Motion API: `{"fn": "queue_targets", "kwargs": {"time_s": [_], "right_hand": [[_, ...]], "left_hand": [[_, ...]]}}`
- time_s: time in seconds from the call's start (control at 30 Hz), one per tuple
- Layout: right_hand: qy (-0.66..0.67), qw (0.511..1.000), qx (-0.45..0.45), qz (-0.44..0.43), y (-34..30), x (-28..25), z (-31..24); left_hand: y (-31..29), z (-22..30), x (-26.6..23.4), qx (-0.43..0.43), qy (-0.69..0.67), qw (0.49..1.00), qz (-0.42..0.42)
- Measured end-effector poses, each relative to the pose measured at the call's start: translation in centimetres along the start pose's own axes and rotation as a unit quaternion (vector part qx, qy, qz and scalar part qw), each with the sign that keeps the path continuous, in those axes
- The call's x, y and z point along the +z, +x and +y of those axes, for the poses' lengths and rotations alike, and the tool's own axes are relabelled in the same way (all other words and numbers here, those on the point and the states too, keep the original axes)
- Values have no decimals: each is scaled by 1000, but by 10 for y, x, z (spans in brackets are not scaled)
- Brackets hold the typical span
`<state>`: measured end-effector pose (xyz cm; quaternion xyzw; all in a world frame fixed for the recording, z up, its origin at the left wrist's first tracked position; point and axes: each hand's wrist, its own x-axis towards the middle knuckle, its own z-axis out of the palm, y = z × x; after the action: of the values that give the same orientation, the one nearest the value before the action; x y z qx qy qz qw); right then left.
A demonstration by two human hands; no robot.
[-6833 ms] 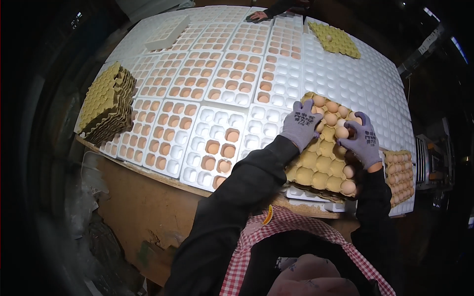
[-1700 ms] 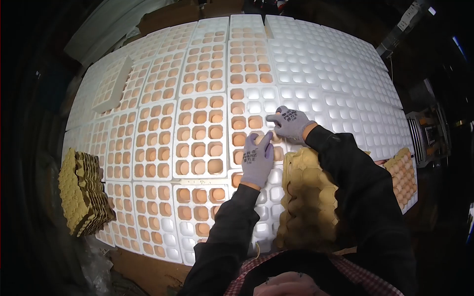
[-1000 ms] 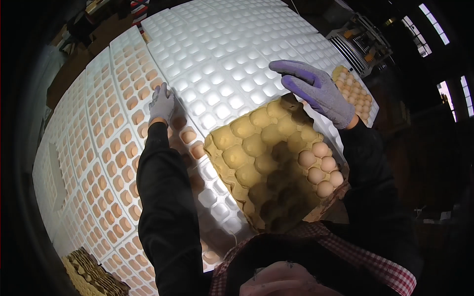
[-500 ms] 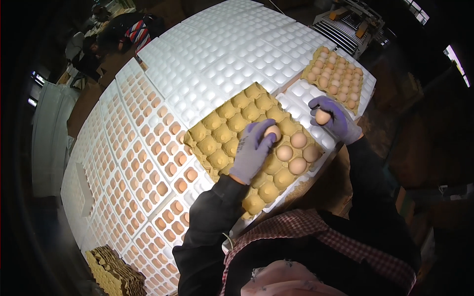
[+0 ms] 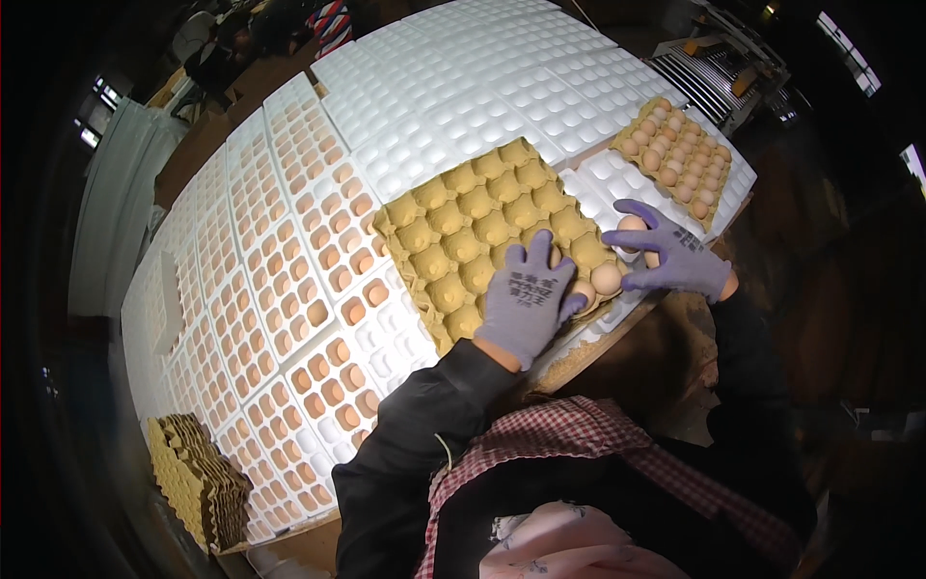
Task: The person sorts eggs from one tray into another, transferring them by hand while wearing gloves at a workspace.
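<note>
A yellow-brown pulp egg tray [image 5: 446,246] lies at a slant in front of me, most of its cups without eggs. My left hand [image 5: 526,299], in a grey-purple glove, is bent over the tray's right part, fingers around eggs largely hidden beneath it. One egg [image 5: 582,291] shows at its thumb, with another egg [image 5: 606,278] just to the right. My right hand [image 5: 680,256], gloved alike, curls at the tray's right edge around an upper egg [image 5: 633,232] and a second egg [image 5: 652,259], partly covered by the fingers.
White foam trays [image 5: 444,116] cover the table, those on the left filled with eggs [image 5: 318,313]. At the far right rests a pulp tray full of eggs [image 5: 683,159]. A stack of pulp trays [image 5: 198,478] stands near left. A roller conveyor [image 5: 719,72] lies beyond; a person [image 5: 236,48] is far left.
My left hand has moved toward the near right of the tray, over the eggs there. My right hand has come closer to the tray and now shows two eggs instead of one. The view has shifted.
</note>
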<state>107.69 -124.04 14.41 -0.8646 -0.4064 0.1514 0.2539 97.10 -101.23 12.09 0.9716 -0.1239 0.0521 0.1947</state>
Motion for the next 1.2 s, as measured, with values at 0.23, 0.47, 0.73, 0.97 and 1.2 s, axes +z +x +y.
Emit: {"fn": "queue_targets", "kwargs": {"time_s": [0.23,0.47,0.73,0.97,1.2], "right_hand": [[-196,979,-30,-45,24,-1,-35],[-143,957,-251,-24,129,85,-180],[-396,883,-178,-180,232,219,-193],[-359,890,-156,-233,265,230,-168],[-203,923,-201,-256,202,206,-193]], "left_hand": [[-28,1,26,-29,-71,988,134],[-180,-111,2,-366,-100,866,324],[-200,-148,49,-414,-120,829,356],[-184,-144,55,-370,-229,858,271],[-211,-153,88,-290,-112,898,312]]}}
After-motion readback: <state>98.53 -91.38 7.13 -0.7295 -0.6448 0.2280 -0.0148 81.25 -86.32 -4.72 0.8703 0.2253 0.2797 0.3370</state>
